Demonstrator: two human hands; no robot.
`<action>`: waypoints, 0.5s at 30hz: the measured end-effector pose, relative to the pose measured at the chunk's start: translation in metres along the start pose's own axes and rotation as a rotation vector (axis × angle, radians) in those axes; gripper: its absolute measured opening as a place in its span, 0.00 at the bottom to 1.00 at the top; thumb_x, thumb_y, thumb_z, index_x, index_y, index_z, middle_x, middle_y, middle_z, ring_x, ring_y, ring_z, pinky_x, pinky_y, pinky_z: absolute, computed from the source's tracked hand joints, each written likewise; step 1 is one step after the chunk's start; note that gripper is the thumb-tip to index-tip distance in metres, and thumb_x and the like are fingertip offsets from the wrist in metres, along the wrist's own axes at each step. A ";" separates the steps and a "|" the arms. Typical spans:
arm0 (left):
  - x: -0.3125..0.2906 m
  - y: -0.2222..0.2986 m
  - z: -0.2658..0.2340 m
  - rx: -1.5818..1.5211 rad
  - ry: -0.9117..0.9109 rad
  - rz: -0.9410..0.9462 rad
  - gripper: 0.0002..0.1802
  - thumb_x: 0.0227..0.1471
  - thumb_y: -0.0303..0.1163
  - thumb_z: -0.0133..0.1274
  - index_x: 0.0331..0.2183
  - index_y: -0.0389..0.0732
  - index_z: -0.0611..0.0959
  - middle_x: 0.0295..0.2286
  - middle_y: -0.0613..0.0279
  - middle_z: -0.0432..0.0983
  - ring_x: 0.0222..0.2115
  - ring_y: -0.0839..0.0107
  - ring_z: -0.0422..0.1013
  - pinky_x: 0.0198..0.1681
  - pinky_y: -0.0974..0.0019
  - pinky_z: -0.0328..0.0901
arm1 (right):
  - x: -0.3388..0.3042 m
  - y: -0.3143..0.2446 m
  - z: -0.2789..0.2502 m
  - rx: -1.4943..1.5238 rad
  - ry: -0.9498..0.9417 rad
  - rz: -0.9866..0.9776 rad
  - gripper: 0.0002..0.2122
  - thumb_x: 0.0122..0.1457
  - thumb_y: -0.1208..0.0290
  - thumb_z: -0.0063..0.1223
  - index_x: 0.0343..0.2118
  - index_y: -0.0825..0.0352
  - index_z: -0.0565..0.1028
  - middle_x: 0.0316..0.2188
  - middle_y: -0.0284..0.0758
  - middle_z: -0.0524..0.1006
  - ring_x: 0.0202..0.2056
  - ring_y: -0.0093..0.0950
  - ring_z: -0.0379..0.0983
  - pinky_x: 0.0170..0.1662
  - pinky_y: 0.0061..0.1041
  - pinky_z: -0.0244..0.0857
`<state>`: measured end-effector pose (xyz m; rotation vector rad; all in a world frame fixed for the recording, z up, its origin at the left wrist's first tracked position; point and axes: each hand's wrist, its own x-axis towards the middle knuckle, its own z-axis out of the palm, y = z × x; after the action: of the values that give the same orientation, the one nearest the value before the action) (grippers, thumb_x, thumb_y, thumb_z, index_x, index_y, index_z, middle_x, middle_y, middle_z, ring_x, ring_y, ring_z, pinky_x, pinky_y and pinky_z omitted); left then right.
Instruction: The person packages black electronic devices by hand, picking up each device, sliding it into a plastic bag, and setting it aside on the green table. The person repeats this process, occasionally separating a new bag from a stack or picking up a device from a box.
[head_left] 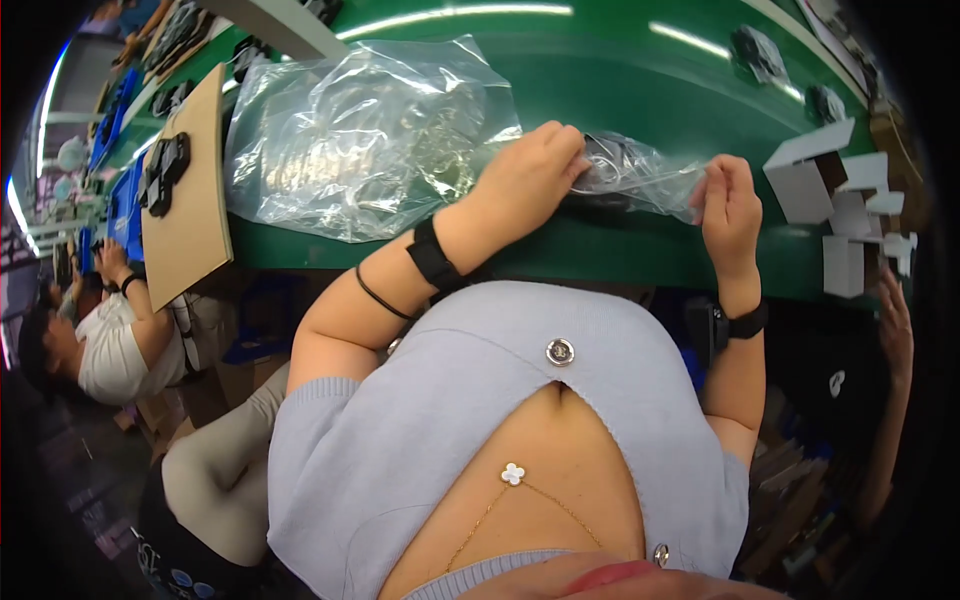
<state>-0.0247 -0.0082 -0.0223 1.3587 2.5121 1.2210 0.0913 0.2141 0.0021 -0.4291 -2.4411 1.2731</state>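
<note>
A small clear plastic bag (pixel 645 178) with a dark item and a pale cable inside stretches between my hands over the green table. My left hand (pixel 535 175) is closed on the bag's left end, fingers bent around the film beside the dark item. At the other end, my right hand (pixel 728 200) pinches the bag's edge between thumb and fingers. What exactly lies in the bag is blurred by the film's shine. Just left of my left hand, a large clear plastic bag (pixel 350 150) lies crumpled on the table.
A tan board (pixel 185 200) with a black device (pixel 165 172) on it stands at the left. Open white boxes (pixel 800 185) stand at the right, where another person's hand (pixel 893 315) reaches in. Bagged dark items (pixel 760 55) lie at the far right. Another person (pixel 125 345) works at the left.
</note>
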 end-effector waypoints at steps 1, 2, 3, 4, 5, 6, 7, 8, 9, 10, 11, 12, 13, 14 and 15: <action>0.000 -0.004 0.001 -0.030 0.056 0.006 0.14 0.47 0.30 0.55 0.36 0.37 0.72 0.35 0.46 0.67 0.31 0.50 0.68 0.35 0.56 0.65 | 0.008 0.006 0.003 0.013 -0.018 -0.030 0.05 0.60 0.73 0.43 0.29 0.68 0.67 0.21 0.34 0.74 0.21 0.24 0.70 0.34 0.28 0.67; 0.000 -0.007 0.004 -0.001 0.085 -0.004 0.14 0.47 0.30 0.55 0.36 0.37 0.72 0.35 0.46 0.67 0.31 0.50 0.68 0.35 0.56 0.65 | 0.018 0.020 0.005 -0.096 -0.050 -0.066 0.05 0.60 0.72 0.44 0.31 0.68 0.67 0.20 0.35 0.73 0.21 0.24 0.69 0.31 0.27 0.65; 0.000 -0.008 0.009 0.016 0.147 0.002 0.16 0.47 0.30 0.56 0.39 0.37 0.72 0.35 0.46 0.67 0.30 0.51 0.68 0.35 0.59 0.65 | 0.030 0.035 0.007 -0.206 -0.079 -0.107 0.05 0.60 0.72 0.44 0.32 0.69 0.67 0.19 0.36 0.73 0.21 0.24 0.68 0.27 0.26 0.62; 0.002 -0.009 0.010 0.038 0.209 0.006 0.19 0.47 0.30 0.56 0.42 0.38 0.72 0.35 0.46 0.66 0.29 0.52 0.68 0.35 0.61 0.66 | 0.044 0.041 0.016 -0.311 -0.107 -0.151 0.06 0.60 0.71 0.45 0.33 0.69 0.67 0.18 0.36 0.72 0.20 0.24 0.67 0.24 0.26 0.60; 0.003 -0.009 0.010 0.071 0.238 -0.009 0.19 0.47 0.30 0.56 0.42 0.38 0.72 0.35 0.46 0.66 0.29 0.52 0.68 0.35 0.61 0.66 | 0.054 0.041 0.024 -0.291 -0.123 -0.191 0.06 0.60 0.71 0.45 0.33 0.69 0.67 0.18 0.36 0.72 0.20 0.24 0.67 0.24 0.26 0.60; 0.002 -0.007 0.008 -0.006 0.124 -0.084 0.21 0.47 0.30 0.56 0.44 0.38 0.71 0.34 0.46 0.66 0.29 0.52 0.68 0.37 0.62 0.66 | 0.059 0.037 0.030 -0.340 -0.132 -0.178 0.06 0.59 0.72 0.46 0.34 0.69 0.66 0.19 0.37 0.72 0.21 0.24 0.68 0.25 0.25 0.61; 0.000 -0.004 0.009 -0.100 0.006 -0.160 0.23 0.46 0.30 0.56 0.46 0.38 0.70 0.33 0.46 0.66 0.30 0.52 0.68 0.38 0.63 0.66 | 0.057 0.035 0.033 -0.398 -0.140 -0.155 0.06 0.58 0.72 0.46 0.35 0.69 0.66 0.19 0.38 0.72 0.22 0.24 0.68 0.26 0.25 0.61; 0.000 -0.008 0.008 -0.091 0.033 -0.180 0.23 0.46 0.30 0.56 0.46 0.38 0.70 0.33 0.46 0.66 0.30 0.52 0.68 0.38 0.63 0.66 | 0.059 0.033 0.037 -0.458 -0.146 -0.129 0.07 0.58 0.73 0.47 0.36 0.69 0.66 0.20 0.39 0.72 0.22 0.24 0.69 0.27 0.25 0.62; 0.002 -0.013 0.007 -0.159 -0.004 -0.207 0.25 0.46 0.31 0.57 0.46 0.38 0.70 0.34 0.46 0.66 0.31 0.52 0.69 0.38 0.62 0.66 | 0.061 0.029 0.042 -0.460 -0.166 -0.152 0.07 0.58 0.73 0.47 0.36 0.69 0.66 0.20 0.39 0.72 0.22 0.24 0.69 0.27 0.25 0.62; 0.003 -0.019 0.006 -0.231 -0.042 -0.230 0.26 0.45 0.32 0.58 0.47 0.38 0.69 0.35 0.46 0.66 0.33 0.52 0.69 0.39 0.62 0.66 | 0.060 0.024 0.046 -0.393 -0.210 -0.207 0.08 0.57 0.73 0.48 0.37 0.69 0.67 0.22 0.39 0.73 0.25 0.24 0.70 0.29 0.25 0.63; 0.005 -0.022 0.005 -0.308 -0.085 -0.244 0.28 0.44 0.32 0.58 0.47 0.37 0.69 0.36 0.46 0.66 0.34 0.51 0.70 0.40 0.61 0.66 | 0.061 0.020 0.050 -0.331 -0.249 -0.256 0.09 0.56 0.73 0.48 0.38 0.69 0.67 0.25 0.38 0.74 0.27 0.25 0.71 0.31 0.24 0.64; 0.004 -0.023 0.005 -0.316 -0.068 -0.251 0.28 0.44 0.32 0.58 0.47 0.37 0.69 0.36 0.46 0.66 0.34 0.51 0.70 0.40 0.61 0.66 | 0.061 0.017 0.054 -0.270 -0.288 -0.302 0.10 0.55 0.73 0.49 0.39 0.69 0.68 0.27 0.38 0.75 0.29 0.25 0.72 0.34 0.24 0.65; 0.004 -0.023 0.006 -0.543 -0.052 -0.359 0.27 0.45 0.31 0.57 0.48 0.38 0.69 0.35 0.47 0.66 0.34 0.55 0.70 0.38 0.63 0.67 | 0.057 0.020 0.057 -0.279 -0.301 -0.311 0.10 0.55 0.73 0.49 0.39 0.69 0.68 0.27 0.38 0.75 0.29 0.25 0.72 0.34 0.24 0.65; 0.006 -0.023 0.005 -0.772 -0.038 -0.456 0.26 0.46 0.30 0.55 0.48 0.38 0.68 0.35 0.48 0.66 0.33 0.60 0.71 0.36 0.65 0.67 | 0.050 0.027 0.061 0.027 -0.370 -0.217 0.10 0.56 0.73 0.49 0.40 0.69 0.68 0.30 0.38 0.75 0.32 0.26 0.72 0.36 0.25 0.65; 0.008 -0.024 0.003 -1.003 -0.024 -0.549 0.25 0.48 0.29 0.54 0.48 0.39 0.68 0.35 0.48 0.67 0.32 0.64 0.72 0.35 0.68 0.67 | 0.043 0.034 0.065 0.333 -0.434 -0.116 0.11 0.56 0.73 0.48 0.42 0.70 0.68 0.33 0.37 0.75 0.35 0.26 0.72 0.39 0.25 0.65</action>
<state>-0.0449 -0.0077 -0.0373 0.4010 1.5848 1.8392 0.0279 0.2035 -0.0532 0.0888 -2.4623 1.8321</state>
